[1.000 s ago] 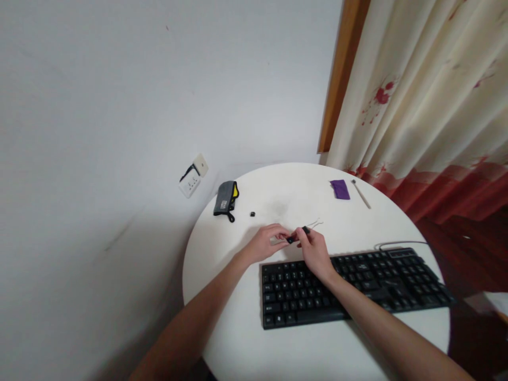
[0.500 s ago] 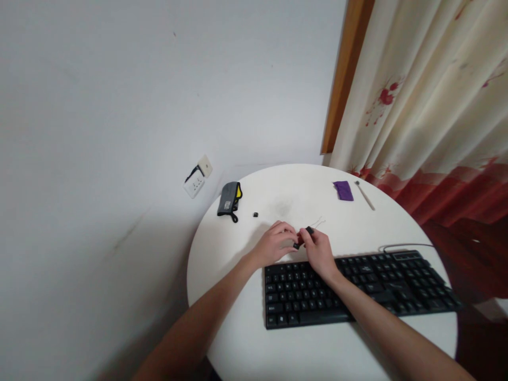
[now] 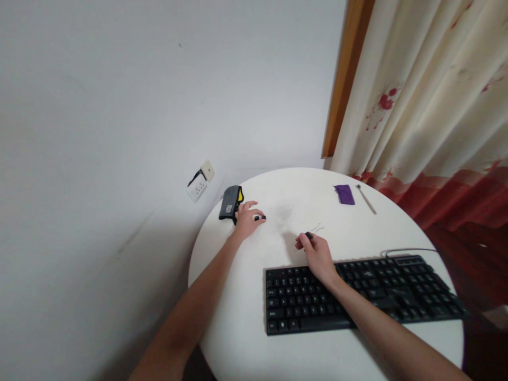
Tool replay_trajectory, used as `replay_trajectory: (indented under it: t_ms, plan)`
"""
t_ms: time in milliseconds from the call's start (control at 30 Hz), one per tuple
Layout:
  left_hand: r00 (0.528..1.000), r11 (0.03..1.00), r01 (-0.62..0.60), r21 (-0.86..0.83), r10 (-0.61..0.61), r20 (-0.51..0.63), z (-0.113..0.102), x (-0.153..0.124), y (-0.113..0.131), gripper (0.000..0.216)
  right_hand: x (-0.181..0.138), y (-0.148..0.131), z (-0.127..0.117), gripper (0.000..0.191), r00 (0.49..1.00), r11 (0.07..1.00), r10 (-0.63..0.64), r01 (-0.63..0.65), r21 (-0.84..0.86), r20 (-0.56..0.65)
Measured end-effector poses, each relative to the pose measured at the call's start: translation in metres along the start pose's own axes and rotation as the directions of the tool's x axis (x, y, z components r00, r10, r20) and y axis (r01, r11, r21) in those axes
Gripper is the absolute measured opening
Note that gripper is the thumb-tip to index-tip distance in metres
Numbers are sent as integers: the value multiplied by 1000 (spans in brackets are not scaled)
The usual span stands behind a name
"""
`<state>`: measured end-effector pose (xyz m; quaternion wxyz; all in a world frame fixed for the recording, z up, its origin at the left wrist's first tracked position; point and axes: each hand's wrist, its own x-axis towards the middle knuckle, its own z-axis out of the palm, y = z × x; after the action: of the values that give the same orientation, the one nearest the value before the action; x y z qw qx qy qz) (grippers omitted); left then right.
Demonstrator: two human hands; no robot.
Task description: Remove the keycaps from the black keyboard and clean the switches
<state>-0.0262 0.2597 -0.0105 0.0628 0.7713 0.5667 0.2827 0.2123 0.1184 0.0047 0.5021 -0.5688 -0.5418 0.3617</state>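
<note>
My left hand [image 3: 248,217] reaches out to the far left of the round white table [image 3: 238,317], its fingertips on small black keycaps [image 3: 260,217] beside a grey and yellow pouch [image 3: 230,201]. My right hand [image 3: 315,251] rests just behind the black keyboard [image 3: 365,293] and pinches a small black keycap puller [image 3: 308,235] whose thin wire loops [image 3: 317,228] stick out toward the far side.
A purple cloth [image 3: 344,193] and a thin stick-like tool [image 3: 366,199] lie at the table's far right. The keyboard cable [image 3: 400,251] curls behind the keyboard. A wall socket [image 3: 200,180] sits left of the table, and a floral curtain [image 3: 428,100] hangs at right.
My hands were together over the puller, working a keycap loose. Now my left hand has moved away to the far left, by the pouch and the keycap lying there. My right hand stays with the puller.
</note>
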Motion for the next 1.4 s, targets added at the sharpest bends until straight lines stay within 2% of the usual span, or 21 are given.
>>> replay_trajectory:
  t_ms: [167,367,567,1133,1400]
  plan:
    - [1000,999,13,-34,-13,5,3,0,-5,17,-1,-1,1,45,1000,1000,-3,3,-14,12]
    - [999,998,-25,-65,26,26,1,0,-25,36,-1,-1,0,45,1000,1000,6,-6,-20,16]
    - [996,990,-51,-130,60,69,-1,1,-42,16,-1,0,0,47,1000,1000,4,-3,-27,31]
    - [994,981,-57,-185,73,81,-4,5,-45,15,-1,3,1,47,999,999,-6,8,-37,51]
    - [993,982,-104,-158,112,42,1,3,-36,38,-2,0,1,46,998,999,8,-6,-43,56]
